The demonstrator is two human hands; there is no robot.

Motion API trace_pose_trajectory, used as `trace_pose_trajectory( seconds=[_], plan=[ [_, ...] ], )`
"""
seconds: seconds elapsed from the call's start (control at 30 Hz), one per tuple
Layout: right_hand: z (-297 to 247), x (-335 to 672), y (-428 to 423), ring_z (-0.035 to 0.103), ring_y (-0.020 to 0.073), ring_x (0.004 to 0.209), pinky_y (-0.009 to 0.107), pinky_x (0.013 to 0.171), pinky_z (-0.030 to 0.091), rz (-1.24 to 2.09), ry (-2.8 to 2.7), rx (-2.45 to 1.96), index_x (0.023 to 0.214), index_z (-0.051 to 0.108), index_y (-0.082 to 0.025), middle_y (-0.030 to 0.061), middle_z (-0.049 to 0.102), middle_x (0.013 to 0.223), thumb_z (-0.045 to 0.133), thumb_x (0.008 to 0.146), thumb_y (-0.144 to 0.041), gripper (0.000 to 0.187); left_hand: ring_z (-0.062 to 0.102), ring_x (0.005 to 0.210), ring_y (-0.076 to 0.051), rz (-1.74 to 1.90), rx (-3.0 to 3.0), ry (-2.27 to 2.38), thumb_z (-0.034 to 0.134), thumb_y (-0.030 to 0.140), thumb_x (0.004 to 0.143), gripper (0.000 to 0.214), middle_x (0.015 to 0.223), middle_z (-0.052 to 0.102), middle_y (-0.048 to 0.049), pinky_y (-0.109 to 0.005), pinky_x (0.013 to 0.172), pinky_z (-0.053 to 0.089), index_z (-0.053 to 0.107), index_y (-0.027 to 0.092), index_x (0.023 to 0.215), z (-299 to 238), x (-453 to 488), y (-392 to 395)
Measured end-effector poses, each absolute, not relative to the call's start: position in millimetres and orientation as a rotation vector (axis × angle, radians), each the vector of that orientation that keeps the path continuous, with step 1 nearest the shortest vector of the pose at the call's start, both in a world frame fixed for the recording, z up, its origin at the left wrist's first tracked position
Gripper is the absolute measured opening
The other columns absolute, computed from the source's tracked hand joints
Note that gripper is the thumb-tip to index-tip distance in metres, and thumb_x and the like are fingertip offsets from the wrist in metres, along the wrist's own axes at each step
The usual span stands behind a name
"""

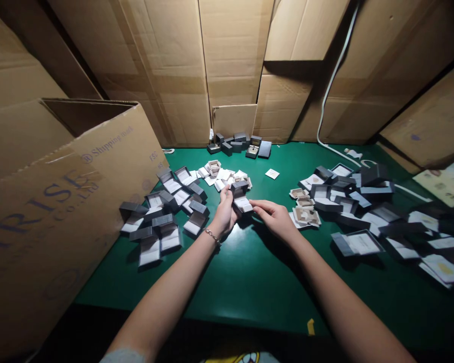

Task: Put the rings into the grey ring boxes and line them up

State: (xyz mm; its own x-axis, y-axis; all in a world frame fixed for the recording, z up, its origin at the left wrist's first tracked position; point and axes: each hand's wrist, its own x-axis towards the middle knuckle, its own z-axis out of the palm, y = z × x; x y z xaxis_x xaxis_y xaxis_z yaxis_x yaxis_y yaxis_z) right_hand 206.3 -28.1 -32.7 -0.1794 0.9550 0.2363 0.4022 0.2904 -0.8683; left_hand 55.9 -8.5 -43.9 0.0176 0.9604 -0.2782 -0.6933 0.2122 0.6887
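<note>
Pinching an open grey jewellery box near the middle of the green table mat, my left hand has its fingers curled closed around the box's left side. My right hand lies flatter, fingers extended and open, with the fingertips at the box's right edge; they seem to touch it, though the shadow there makes that hard to be sure of. A chain bracelet circles my left wrist. Just left of my hands lies a heap of open grey boxes with white insides. Just beyond the held box sit loose white inserts, and a single white card lies apart to their right. At the far edge stands a cluster of mostly closed dark boxes. A larger scatter of open boxes spreads across the right. A big printed cardboard carton leans in on the left, and cardboard sheets line the far side, with a white cable running down them.
</note>
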Motion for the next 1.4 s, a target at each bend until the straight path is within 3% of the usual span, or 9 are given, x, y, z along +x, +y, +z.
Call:
trace_pose_trajectory(
  seconds=[0.3,0.47,1.1,1.4],
  plan=[
    [-33,201,-30,0.067,0.0218,0.092,0.035,0.086,0.052,0.844,-1.599,-1.263,0.086,0.076,-0.021,0.0072,0.074,0.096,0.061,0.076,-0.033,0.021,0.063,0.081,-0.014,1.153,0.609,0.763,0.065,0.034,0.080,0.042,0.092,0.063,-0.0043,-0.028,0.074,0.052,0.046,0.019,0.114,-45,52,-14],
    [-30,203,-31,0.069,0.0223,0.088,0.035,0.082,0.053,0.853,-1.593,-1.348,0.088,0.076,-0.021,0.0059,0.075,0.093,0.060,0.077,-0.033,0.023,0.061,0.082,-0.012,1.085,0.713,0.708,0.074,0.009,0.059,0.071,0.095,0.063,-0.0024,-0.025,0.075,0.049,0.044,0.020,0.122,-41,51,-17],
    [-40,200,-28,0.069,0.0212,0.083,0.034,0.081,0.053,0.584,-1.750,-1.296,0.082,0.074,-0.023,0.0046,0.075,0.088,0.059,0.079,-0.028,0.016,0.057,0.072,-0.010,1.045,0.776,0.874,0.064,0.005,0.055,0.079,0.088,0.060,0.0003,-0.022,0.063,0.044,0.040,0.023,0.128,-41,51,-17],
    [-35,213,-24,0.071,0.0209,0.084,0.034,0.080,0.055,0.720,-1.855,-1.326,0.090,0.076,-0.025,0.0023,0.076,0.092,0.056,0.074,-0.020,0.026,0.056,0.075,-0.011,1.095,0.753,0.902,0.056,0.002,0.053,0.083,0.090,0.060,0.0005,-0.021,0.063,0.045,0.040,0.025,0.131,-39,55,-18]
  ],
)
